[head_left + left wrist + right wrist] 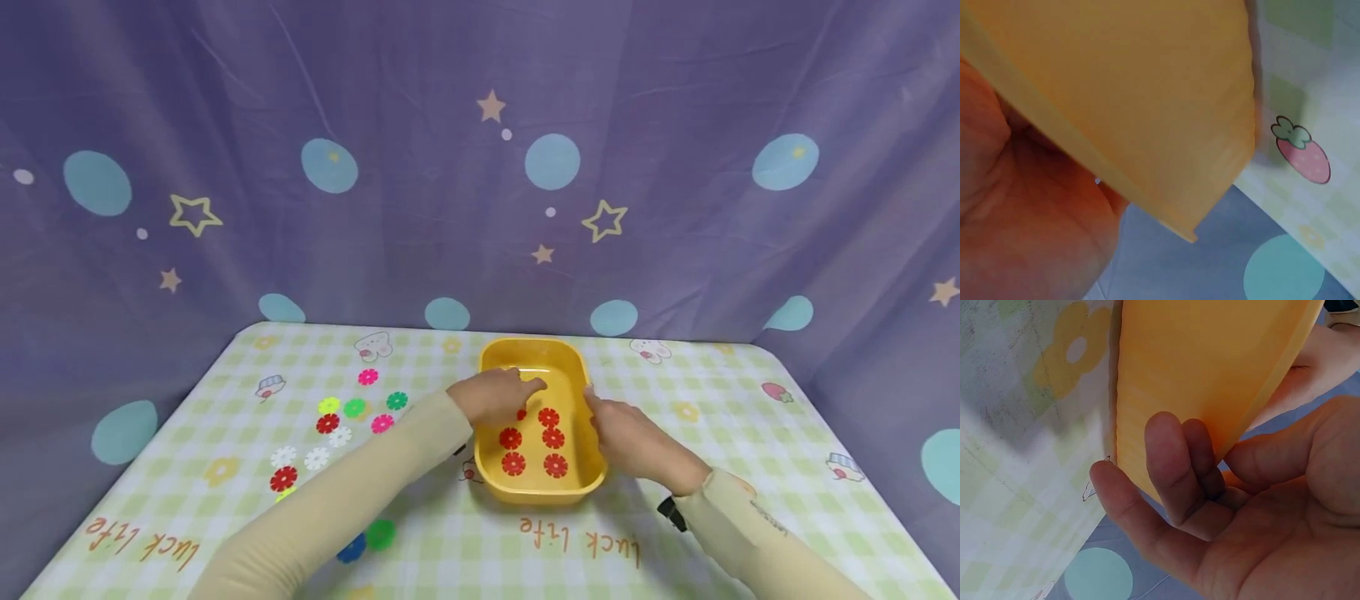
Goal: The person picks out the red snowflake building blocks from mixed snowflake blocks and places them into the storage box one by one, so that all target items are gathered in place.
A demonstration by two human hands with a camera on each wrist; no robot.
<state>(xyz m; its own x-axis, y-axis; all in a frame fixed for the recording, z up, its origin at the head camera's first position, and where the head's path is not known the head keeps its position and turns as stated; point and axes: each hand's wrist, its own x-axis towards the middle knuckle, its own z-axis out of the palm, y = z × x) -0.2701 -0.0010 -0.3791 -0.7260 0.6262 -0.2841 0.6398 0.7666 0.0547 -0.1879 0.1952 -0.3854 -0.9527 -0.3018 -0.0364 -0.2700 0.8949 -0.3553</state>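
Note:
A yellow plastic bin [542, 497] stands on the table, with several red snowflake-shaped discs [555, 465] in two columns on its floor. My left hand [491, 397] reaches over the left rim into the bin, above a partly covered red disc [522, 414]. Its fingertips are hidden by the hand in the head view and by the bin wall [1147, 94] in the left wrist view, so anything between them cannot be seen. With thumb and fingers, my right hand [1235, 506] grips the bin's right rim, some fingers against the outer wall.
Left of the bin lie loose discs: white [317, 458], pink [382, 424], green [397, 401], yellow [328, 405] and dark red [283, 478]. Blue [351, 547] and green ones lie near the left forearm. A checked cloth [675, 383] covers the table; a purple curtain [420, 167] hangs behind.

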